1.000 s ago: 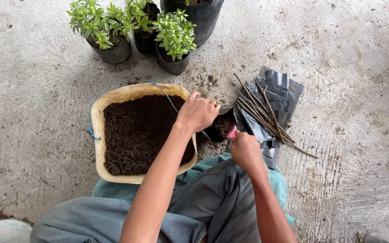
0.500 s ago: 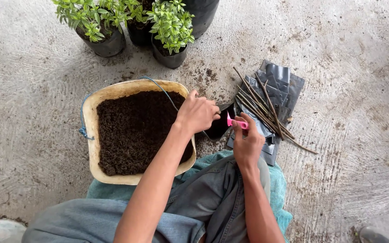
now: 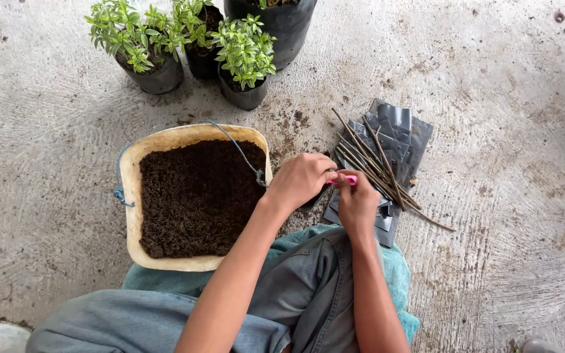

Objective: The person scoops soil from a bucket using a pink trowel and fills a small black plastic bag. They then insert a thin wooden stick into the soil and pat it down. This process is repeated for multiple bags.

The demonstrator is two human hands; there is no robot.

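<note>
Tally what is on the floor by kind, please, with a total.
Potted plants in black bags: 4
Tub of soil: 1
Bundle of sticks: 1
Stack of flat black bags: 1
Pink tool in the right hand, left hand touching: 1
Total: 8

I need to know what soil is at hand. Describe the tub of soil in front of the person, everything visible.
The tub is a pale yellowish, roughly rectangular container with rounded corners, plastic by its look, standing on the concrete floor. Dark brown crumbly soil fills it nearly to the rim. A thin blue wire handle lies across its upper right corner. The left hand is beside its right rim; contact cannot be told.
</note>
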